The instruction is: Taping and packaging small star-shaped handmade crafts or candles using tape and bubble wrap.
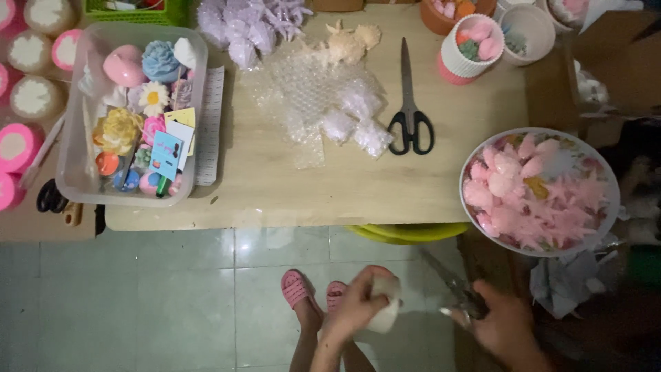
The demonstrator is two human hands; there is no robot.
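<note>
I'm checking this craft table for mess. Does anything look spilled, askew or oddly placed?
Nothing is spilled. The round plate of pink shapes overhangs the table's right edge, and crumpled bubble wrap lies loose mid-table beside the black scissors.

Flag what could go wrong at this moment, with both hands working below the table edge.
1. The right hand holds a blurred pointed tool, apparently scissors, aimed toward the left hand, which grips a pale roll; a slip could nick fingers.
2. Both hands work above the feet in pink sandals; a dropped tool might land on them.
3. The bowl of pink pieces hangs over the table edge and could tip if bumped.
</note>
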